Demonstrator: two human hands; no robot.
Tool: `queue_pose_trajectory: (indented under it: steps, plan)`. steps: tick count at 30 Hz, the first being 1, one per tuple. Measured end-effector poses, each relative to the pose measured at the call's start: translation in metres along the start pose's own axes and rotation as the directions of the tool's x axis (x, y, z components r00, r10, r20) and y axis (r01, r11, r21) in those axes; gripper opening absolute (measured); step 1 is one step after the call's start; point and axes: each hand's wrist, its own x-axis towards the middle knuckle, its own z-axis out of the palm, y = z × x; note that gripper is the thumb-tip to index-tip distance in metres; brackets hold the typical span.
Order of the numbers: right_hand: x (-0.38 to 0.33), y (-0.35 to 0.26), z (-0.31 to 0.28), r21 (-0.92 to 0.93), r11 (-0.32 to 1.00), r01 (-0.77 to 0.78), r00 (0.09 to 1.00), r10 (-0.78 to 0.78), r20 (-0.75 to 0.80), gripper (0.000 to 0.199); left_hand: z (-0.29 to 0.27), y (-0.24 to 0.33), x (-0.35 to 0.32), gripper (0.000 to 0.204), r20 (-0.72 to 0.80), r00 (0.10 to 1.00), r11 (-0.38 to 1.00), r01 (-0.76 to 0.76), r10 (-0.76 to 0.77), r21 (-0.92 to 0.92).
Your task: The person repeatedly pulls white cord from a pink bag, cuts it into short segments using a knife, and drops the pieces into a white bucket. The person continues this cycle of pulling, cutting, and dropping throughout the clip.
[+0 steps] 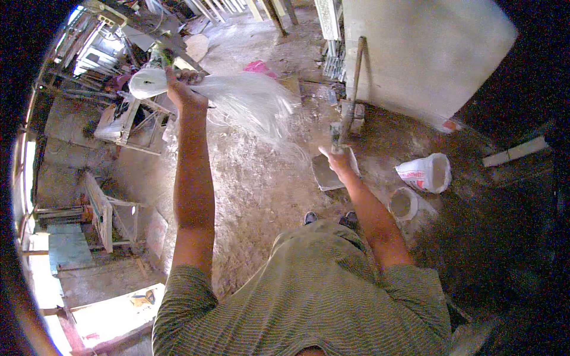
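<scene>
My left hand (186, 90) is wrapped round a thick bundle of long, white, hair-like fibre strands (243, 98). The rolled end of the bundle sticks out on the left of the fist, while loose strands fan out and droop to the right. Lower and to the right, my right hand (340, 162) is closed, with a small pale tip showing at its front; what it holds, if anything, I cannot make out. Behind and beneath that hand stands a squarish open container (326, 178), partly hidden by it.
A long-handled tool (358, 71) leans by a large pale panel (415, 53). Right of my forearm are a white sack-like container (424, 173) and a round bucket (404, 204). Wooden frames (104, 213) and a bright work surface (113, 314) are on the left. Pink plastic (260, 69) lies ahead.
</scene>
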Motion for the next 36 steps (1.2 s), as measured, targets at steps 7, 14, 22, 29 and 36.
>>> queue_pose_trajectory:
  steps: [7, 14, 22, 29, 36]
  plan:
    - [0.084, -0.074, 0.075, 0.696, 0.293, -0.656, 0.73, 0.48, 0.486, 0.018, -0.001, 0.026, 0.0, 0.035, -0.075, 0.994, 0.997, 0.08, -0.078, 0.02]
    - [0.076, -0.082, 0.093, 0.71, -0.114, -0.694, 0.692, 0.163, 0.703, 0.022, -0.027, 0.056, 0.008, 0.026, -0.326, 0.941, 0.993, -0.065, 0.093, 0.095]
    - [0.077, -0.102, -0.051, 0.649, 0.6, -0.468, 0.883, 0.345, 0.318, 0.035, -0.075, 0.025, 0.004, 0.022, -0.254, 0.918, 0.926, -0.226, 0.306, 0.302]
    - [0.116, -0.185, -0.13, -0.239, 0.967, 0.088, 0.984, -0.121, -0.128, 0.044, -0.066, -0.03, -0.031, 0.027, 0.047, 0.978, 0.787, 0.136, -0.205, 0.602]
    - [0.158, -0.248, -0.148, 0.043, 0.976, 0.212, 0.974, -0.207, -0.086, 0.036, -0.01, -0.081, -0.096, 0.066, 0.595, 0.68, 0.761, -0.084, -0.428, 0.643]
